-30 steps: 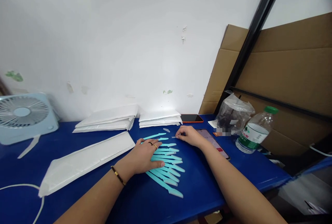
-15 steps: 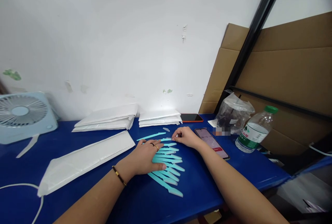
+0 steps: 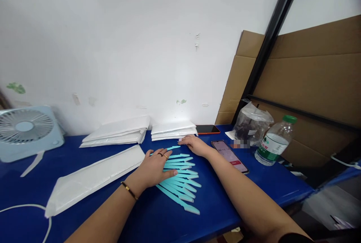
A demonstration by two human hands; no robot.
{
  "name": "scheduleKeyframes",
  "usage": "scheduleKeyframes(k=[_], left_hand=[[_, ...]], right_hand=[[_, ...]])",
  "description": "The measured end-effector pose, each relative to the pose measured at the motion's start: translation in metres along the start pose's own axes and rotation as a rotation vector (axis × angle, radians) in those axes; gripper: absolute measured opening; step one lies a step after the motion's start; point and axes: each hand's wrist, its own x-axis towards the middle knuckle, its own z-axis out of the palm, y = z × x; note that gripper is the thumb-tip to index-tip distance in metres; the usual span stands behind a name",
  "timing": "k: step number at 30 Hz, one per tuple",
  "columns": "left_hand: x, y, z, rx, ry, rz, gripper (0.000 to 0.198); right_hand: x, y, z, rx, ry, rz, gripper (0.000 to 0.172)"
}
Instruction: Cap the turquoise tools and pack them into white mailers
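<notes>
My left hand (image 3: 156, 168) lies palm down over the handles of turquoise eyebrow razors (image 3: 180, 177), its fingers stretched and the thumb apart. Several razors fan out from beneath it, their pale blade ends toward the right; the handle ends are partly hidden. At the far end of the fan, one razor (image 3: 174, 147) pokes out from under the fingertips. My right hand (image 3: 194, 144) reaches past the fan, fingertips brought together at the table around a small clear blade cap (image 3: 180, 140), which is mostly covered.
White padded mailers (image 3: 96, 179) lie left of my hands, with folded ones (image 3: 173, 130) against the wall. A phone showing a timer (image 3: 229, 156), another phone (image 3: 208, 129), a bagged cup (image 3: 251, 123) and a water bottle (image 3: 276, 141) stand or lie rightward. A fan (image 3: 25, 130) sits far left.
My right hand has left the razor it touched and moved away from me to the small clear cap. My left hand has shifted slightly left and forward, over the farthest razor's handle.
</notes>
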Motion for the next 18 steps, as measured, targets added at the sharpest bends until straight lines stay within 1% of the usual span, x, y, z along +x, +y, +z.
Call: scheduleKeyframes(k=[2, 5, 7, 10, 12, 14, 18], left_hand=[[0.000, -0.002, 0.000, -0.004, -0.013, 0.007, 0.080], [-0.001, -0.001, -0.001, -0.027, -0.036, 0.034, 0.077], [-0.001, 0.001, -0.002, -0.038, -0.053, 0.047, 0.076], [-0.001, 0.002, -0.003, -0.039, -0.060, 0.049, 0.076], [-0.001, 0.002, -0.003, -0.041, -0.060, 0.046, 0.076], [-0.001, 0.002, -0.003, -0.045, -0.061, 0.044, 0.076], [-0.001, 0.001, -0.002, -0.048, -0.062, 0.044, 0.076]], right_hand=[[-0.002, 0.002, -0.002, -0.014, -0.020, 0.008, 0.034], [-0.011, 0.004, -0.009, -0.012, -0.023, 0.090, 0.023], [-0.017, 0.005, -0.014, 0.003, -0.013, 0.130, 0.019], [-0.021, 0.006, -0.018, 0.055, 0.020, 0.151, 0.017], [-0.020, 0.006, -0.019, 0.125, 0.013, 0.183, 0.015], [-0.019, 0.006, -0.019, 0.187, -0.004, 0.227, 0.016], [-0.024, 0.001, -0.024, 0.223, 0.025, 0.288, 0.019]])
